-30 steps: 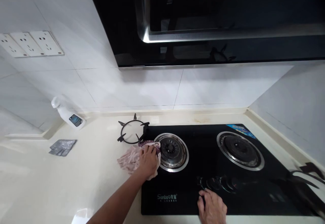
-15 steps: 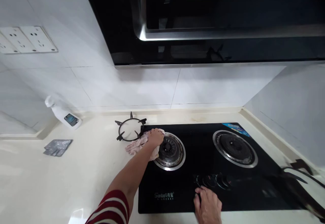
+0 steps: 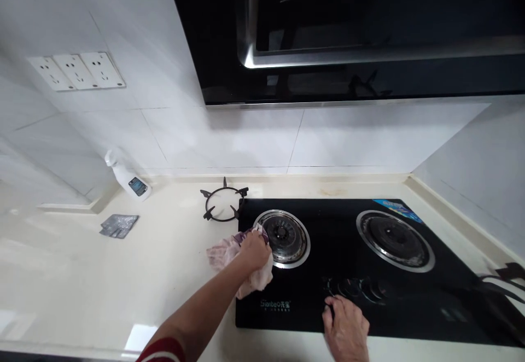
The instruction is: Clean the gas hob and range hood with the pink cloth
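your left hand [image 3: 255, 250] has its fingers clamped on the crumpled, pale pink fabric cloth [image 3: 261, 279], draped over the left edge of the glossy black rectangular cooktop [image 3: 328, 231]; your right hand [image 3: 348, 325] rests at the front edge, thumb slightly apart from curled fingers.

We hold our left arm [image 3: 203, 308] stretched from the near left toward the middle, our left grip [image 3: 255, 251] palm down with fingers curled. Our right grip [image 3: 347, 325] rests nearer and farther right, back upward, fingers loosely bent.
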{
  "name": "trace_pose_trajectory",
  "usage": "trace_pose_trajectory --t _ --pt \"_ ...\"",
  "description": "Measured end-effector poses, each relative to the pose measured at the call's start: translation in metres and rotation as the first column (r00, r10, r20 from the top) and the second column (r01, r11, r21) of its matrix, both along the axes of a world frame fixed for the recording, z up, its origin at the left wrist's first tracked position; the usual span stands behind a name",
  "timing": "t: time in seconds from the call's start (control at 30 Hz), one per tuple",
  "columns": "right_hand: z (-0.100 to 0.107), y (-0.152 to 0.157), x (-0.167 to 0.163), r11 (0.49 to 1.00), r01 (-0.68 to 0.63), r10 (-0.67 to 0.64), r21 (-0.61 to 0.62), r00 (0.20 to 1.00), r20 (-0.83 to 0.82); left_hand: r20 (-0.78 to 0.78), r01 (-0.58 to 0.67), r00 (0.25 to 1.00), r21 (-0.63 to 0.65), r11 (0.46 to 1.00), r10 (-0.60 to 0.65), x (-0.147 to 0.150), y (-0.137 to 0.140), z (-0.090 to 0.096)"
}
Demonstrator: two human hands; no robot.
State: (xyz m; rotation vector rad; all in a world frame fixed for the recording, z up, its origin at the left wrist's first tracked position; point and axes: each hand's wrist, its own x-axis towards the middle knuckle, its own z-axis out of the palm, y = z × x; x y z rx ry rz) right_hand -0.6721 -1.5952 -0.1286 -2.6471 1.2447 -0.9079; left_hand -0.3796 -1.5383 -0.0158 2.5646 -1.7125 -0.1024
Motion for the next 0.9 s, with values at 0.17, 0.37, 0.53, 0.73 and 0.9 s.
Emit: trace_pose_trajectory --t 0.17,0.37,0.53,0.73,0.9 --pt "0.001 0.001 0.002 1.0 -0.003 0.003 -0.017 1.0 -0.002 -0.148 0.042 0.988 -0.071 0.997 -0.052 -0.059 0.013 -0.015" --pt "-0.012 -0.003 -0.001 0.998 -0.012 0.012 -0.06 1.0 -0.006 -0.376 0.248 0.869 -0.232 0.941 -0.322 -0.114 -0.042 -0.014" --pt "-0.005 -0.004 0.0 1.0 0.013 -0.011 -0.012 0.99 0.138 -0.46 0.238 0.795 -0.365 0.9 -0.396 -0.101 -0.03 -0.007" --pt "0.045 -0.003 0.038 0.984 -0.103 0.051 0.148 0.946 0.32 -0.299 0.168 0.907 -0.389 0.906 -0.296 -0.015 0.1 -0.025" --pt "0.042 -0.012 0.097 0.95 -0.087 0.082 0.299 0.996 0.029 0.095 0.124 0.991 -0.398 0.909 -0.093 0.051 0.175 -0.037"
